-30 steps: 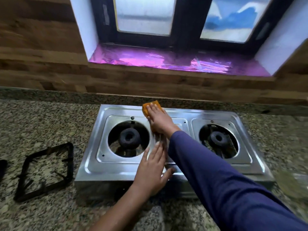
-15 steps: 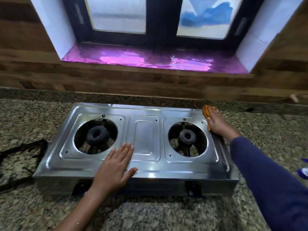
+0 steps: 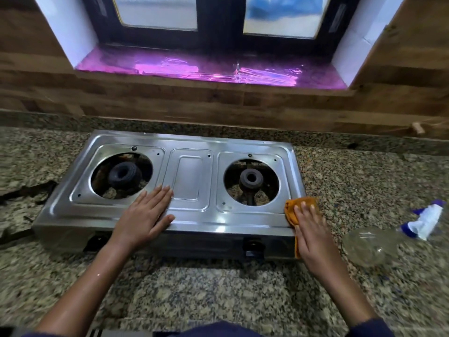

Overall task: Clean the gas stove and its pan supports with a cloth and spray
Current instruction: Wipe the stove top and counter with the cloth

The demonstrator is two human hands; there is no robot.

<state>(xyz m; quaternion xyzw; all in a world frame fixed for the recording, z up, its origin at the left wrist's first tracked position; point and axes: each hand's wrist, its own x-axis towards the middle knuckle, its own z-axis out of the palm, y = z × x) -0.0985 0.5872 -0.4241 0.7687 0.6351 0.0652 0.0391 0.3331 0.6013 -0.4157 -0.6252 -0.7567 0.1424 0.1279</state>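
Since half a second ago, the right hand [image 3: 309, 229] has slid the orange cloth [image 3: 295, 211] from the far right corner of the gas stove [image 3: 192, 210] down to its near right corner, at about 4 o'clock from the stove's middle. That hand's grip is flat and pressing: the fingers lie spread on top of the cloth, holding it against the steel, and part of the cloth hangs over the front edge. The left hand [image 3: 145, 215] grasps nothing. It rests open, palm down, on the stove top at about 7 o'clock, just in front of the left burner [image 3: 124, 175].

I think the step now is wiping the right edge and front rim. To do it well, keep the cloth flat, push down evenly, and let the left hand stop the stove from sliding.

Both forearms reach forward from the bottom of the view, with the wrists low.

On the granite tabletop [image 3: 218, 293], the clear spray bottle [image 3: 393, 235] lies on its side at 3 o'clock. One black pan support [image 3: 26, 190] lies at 9 o'clock, not yet back on.
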